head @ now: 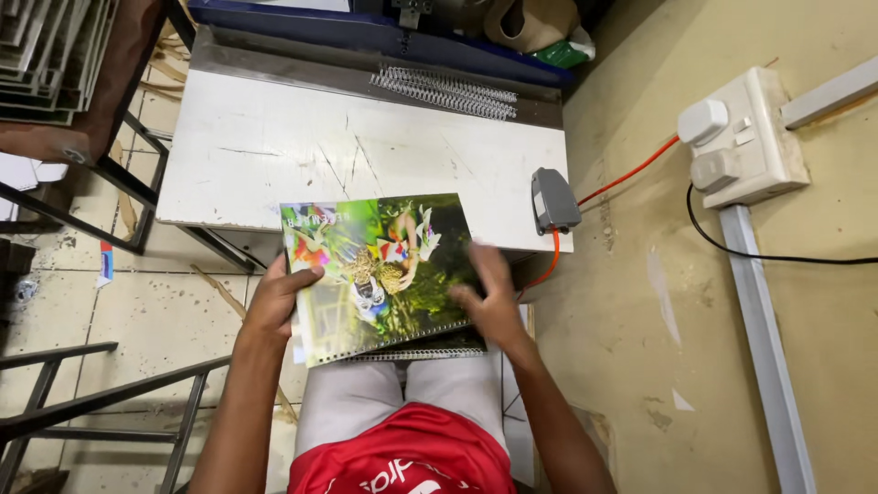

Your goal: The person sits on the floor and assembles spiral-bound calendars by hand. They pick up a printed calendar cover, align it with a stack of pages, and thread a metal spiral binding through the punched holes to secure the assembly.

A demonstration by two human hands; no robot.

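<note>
From the head camera, the left hand (274,306) grips the left edge of a colourful glossy wire-bound calendar (380,274), thumb on its cover. The right hand (489,297), blurred, lies flat and open on its right side. The calendar rests on the person's lap, overlapping the white scratched counter (274,146), where silver wire binding coils (444,91) lie.
</note>
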